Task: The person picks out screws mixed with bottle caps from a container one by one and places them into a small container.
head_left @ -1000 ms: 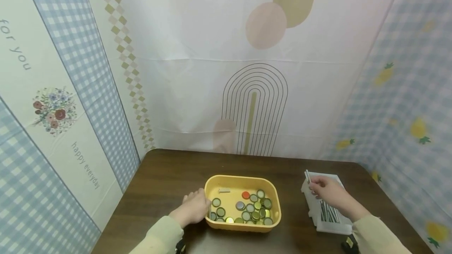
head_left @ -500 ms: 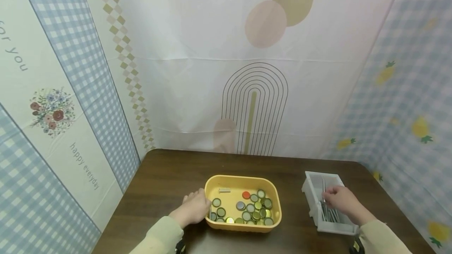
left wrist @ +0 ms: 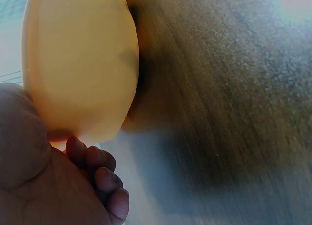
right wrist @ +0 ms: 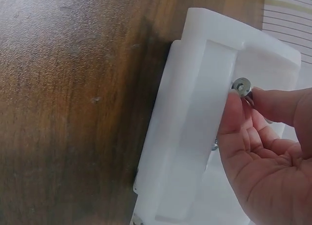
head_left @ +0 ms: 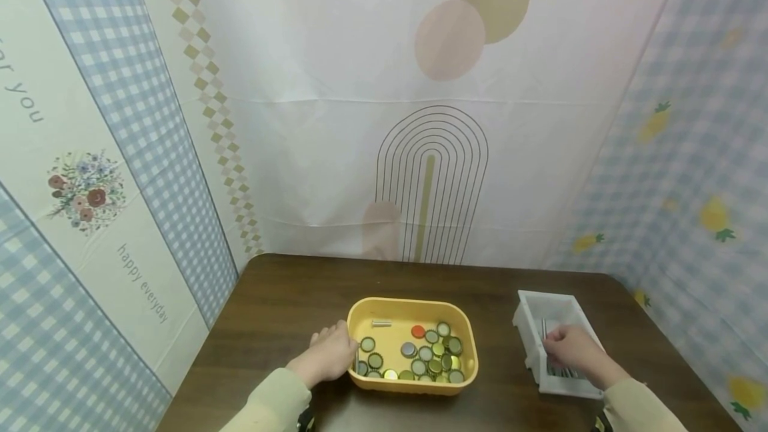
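Note:
My left hand (head_left: 330, 352) grips the left wall of a yellow plastic basin (head_left: 414, 389); in the left wrist view its fingers curl at the edge of the basin (left wrist: 83, 64). Bottle caps (head_left: 418, 367), mostly dull green and gold, lie in the basin. A silver bolt (head_left: 381, 324) lies near its back left corner. My right hand (head_left: 573, 349) is inside a white plastic bin (head_left: 528, 332), pinching a bolt (right wrist: 242, 87) between thumb and fingertips. The socket head of that bolt faces the right wrist camera. More bolts (head_left: 564, 372) lie below the hand, partly hidden.
Both containers stand on a dark brown wooden table (head_left: 300, 285), with a gap between them. One red cap (head_left: 417, 331) lies among the others. Patterned cloth (head_left: 336, 152) hangs behind the table and on both sides.
My right hand has moved from above the white bin's far left rim, rightward and down into the bin, with a bolt pinched in it. The left hand and basin have stayed put.

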`<action>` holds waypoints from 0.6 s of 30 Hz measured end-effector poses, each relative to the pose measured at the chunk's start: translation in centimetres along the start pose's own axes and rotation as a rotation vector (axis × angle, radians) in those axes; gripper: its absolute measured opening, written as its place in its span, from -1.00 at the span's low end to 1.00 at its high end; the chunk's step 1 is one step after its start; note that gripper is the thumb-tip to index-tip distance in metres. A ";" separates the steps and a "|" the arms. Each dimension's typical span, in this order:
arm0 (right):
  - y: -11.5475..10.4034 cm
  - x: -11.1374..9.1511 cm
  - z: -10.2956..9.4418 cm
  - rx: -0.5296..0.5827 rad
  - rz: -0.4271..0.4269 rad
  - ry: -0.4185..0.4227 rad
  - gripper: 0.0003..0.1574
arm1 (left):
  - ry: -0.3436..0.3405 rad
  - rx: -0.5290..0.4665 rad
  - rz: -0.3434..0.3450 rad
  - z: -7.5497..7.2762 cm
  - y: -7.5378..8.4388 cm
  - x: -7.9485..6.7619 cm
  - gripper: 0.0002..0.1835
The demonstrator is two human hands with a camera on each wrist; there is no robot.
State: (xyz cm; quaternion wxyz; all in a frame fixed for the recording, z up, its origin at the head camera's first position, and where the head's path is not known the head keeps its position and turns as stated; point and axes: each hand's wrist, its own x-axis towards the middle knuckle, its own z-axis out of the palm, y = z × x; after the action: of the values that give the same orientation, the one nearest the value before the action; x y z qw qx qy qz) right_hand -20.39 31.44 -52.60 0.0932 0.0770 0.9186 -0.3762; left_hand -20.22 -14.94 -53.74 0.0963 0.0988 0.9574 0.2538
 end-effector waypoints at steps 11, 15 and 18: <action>0.4 -0.1 0.0 -0.066 0.015 -0.015 -0.82 | -0.004 -0.005 -0.005 0.0 0.0 0.0 -0.61; 0.5 -0.1 0.0 -0.064 0.021 -0.016 -0.82 | -0.006 -0.011 -0.001 0.0 -0.2 0.0 -0.61; 0.5 -0.2 0.0 -0.063 0.025 -0.010 -0.82 | -0.007 -0.017 0.002 0.0 -0.2 0.0 -0.60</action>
State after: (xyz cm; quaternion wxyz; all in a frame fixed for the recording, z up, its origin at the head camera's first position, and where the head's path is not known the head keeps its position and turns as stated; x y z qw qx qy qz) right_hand -20.09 31.80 -52.85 0.1046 0.0835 0.9285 -0.3463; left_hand -20.27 -15.08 -53.82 0.1001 0.0995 0.9548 0.2616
